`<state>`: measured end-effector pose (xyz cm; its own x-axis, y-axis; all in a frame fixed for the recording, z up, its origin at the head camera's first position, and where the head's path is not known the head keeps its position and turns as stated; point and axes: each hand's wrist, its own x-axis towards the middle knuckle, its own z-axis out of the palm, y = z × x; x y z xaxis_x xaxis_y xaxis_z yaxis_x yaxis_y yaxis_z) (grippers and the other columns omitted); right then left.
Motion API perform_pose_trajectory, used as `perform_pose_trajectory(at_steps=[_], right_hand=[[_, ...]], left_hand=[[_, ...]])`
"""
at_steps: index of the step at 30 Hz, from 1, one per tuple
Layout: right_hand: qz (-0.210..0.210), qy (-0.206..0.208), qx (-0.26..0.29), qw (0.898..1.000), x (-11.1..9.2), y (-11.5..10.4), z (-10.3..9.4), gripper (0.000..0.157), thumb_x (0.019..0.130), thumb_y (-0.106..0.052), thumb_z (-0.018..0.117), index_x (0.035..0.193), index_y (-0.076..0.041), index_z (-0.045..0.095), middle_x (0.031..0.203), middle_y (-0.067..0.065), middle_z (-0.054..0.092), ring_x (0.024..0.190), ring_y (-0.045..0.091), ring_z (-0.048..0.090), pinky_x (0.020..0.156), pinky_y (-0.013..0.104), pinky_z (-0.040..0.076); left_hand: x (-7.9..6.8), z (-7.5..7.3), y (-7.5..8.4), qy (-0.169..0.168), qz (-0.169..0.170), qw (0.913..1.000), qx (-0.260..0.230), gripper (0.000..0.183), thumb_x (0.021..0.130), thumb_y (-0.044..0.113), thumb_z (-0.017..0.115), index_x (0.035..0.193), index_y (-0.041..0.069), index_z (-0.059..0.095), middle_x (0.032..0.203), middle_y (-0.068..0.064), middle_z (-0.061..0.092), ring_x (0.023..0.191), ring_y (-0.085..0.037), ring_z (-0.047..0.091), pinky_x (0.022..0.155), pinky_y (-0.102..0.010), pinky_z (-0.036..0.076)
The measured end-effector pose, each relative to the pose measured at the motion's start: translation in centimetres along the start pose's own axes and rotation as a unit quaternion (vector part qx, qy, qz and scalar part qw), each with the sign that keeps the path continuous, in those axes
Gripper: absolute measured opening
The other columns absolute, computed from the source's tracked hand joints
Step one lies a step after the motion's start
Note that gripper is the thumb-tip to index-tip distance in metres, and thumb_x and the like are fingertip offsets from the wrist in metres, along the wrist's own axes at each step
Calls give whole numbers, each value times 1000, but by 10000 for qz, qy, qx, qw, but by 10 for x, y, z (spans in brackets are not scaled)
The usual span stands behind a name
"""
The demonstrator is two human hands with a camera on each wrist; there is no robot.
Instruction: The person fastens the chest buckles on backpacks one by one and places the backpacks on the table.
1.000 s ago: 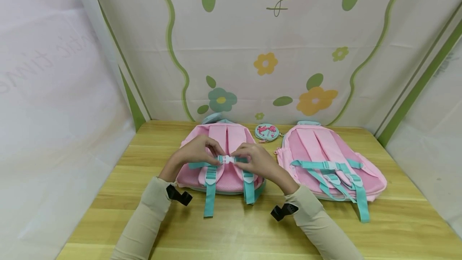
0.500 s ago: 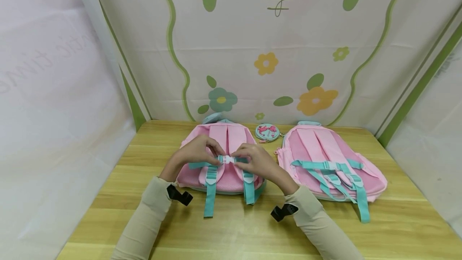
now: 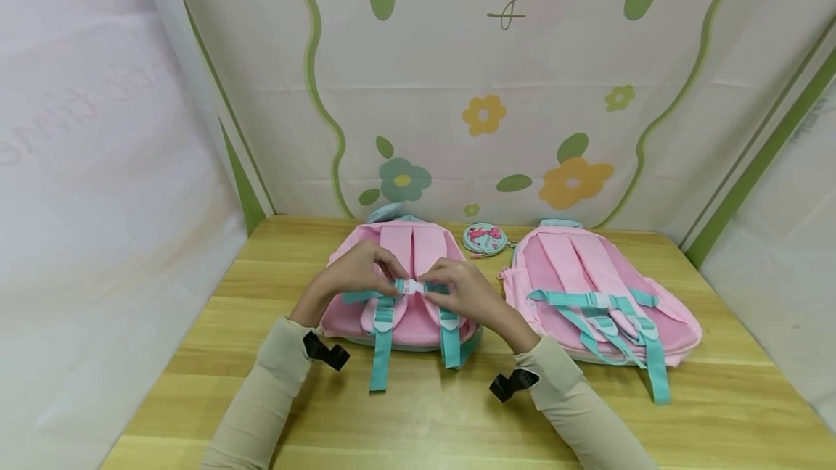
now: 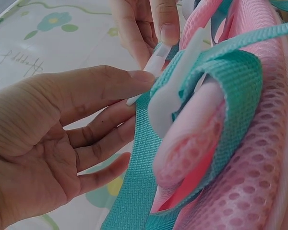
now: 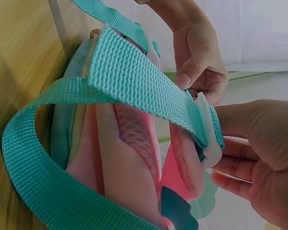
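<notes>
In the head view a pink backpack (image 3: 342, 323) lies straps up on the table, a white plastic side-release buckle (image 3: 413, 287) across its middle. My left hand (image 3: 358, 268) pinches the buckle's left end where the teal webbing enters. From the other side, my right hand (image 3: 469, 289) pinches its right end, and the two halves look joined. In the left wrist view the thumb and fingers of that hand meet at the white buckle (image 4: 156, 63). A white strap adjuster (image 5: 209, 132) with teal webbing (image 5: 134, 76) stands before my right hand in the right wrist view, hiding the buckle.
To the right lies a second pink backpack (image 3: 601, 267) with teal straps, its own buckle fastened. A round teal coin purse (image 3: 485, 239) sits between the bags. Loose strap ends (image 3: 380, 365) trail onto the wooden table (image 3: 405, 419). A printed cloth (image 3: 418, 129) stands behind.
</notes>
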<state>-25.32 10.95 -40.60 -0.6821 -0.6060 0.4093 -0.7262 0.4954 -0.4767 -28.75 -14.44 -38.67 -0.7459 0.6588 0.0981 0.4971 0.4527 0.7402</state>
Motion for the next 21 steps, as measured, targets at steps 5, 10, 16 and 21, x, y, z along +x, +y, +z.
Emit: perform_pose_trajectory(at_steps=[5, 10, 16, 21], right_hand=[[-88, 95, -20, 9999, 0, 0, 0, 21, 87, -8, 80, 108, -5, 79, 98, 8, 74, 87, 22, 67, 74, 39, 58], [-91, 119, -50, 9999, 0, 0, 0, 21, 87, -8, 80, 108, -5, 79, 98, 8, 75, 85, 21, 67, 72, 37, 56], [-20, 66, 22, 10000, 1, 1, 1, 22, 87, -9, 80, 108, -5, 79, 99, 7, 75, 84, 20, 65, 71, 39, 57], [-12, 120, 78, 9999, 1, 2, 1, 22, 86, -8, 80, 108, -5, 79, 98, 7, 75, 83, 20, 65, 71, 38, 57]], left_hand=[[1, 0, 0, 29, -25, 10000, -18, 20, 77, 9, 88, 95, 11, 81, 90, 1, 79, 81, -12, 70, 75, -27, 60], [1, 1, -3, 54, 14, 10000, -59, 19, 76, 10, 89, 94, 12, 81, 90, 1, 79, 80, -12, 71, 75, -27, 60], [2, 2, -4, 47, 42, 9999, -115, 20, 76, 9, 89, 94, 11, 81, 91, 0, 79, 80, -12, 71, 75, -27, 60], [3, 2, -5, 88, 76, 9999, -82, 20, 76, 9, 89, 94, 12, 81, 90, 0, 79, 80, -13, 71, 74, -27, 60]])
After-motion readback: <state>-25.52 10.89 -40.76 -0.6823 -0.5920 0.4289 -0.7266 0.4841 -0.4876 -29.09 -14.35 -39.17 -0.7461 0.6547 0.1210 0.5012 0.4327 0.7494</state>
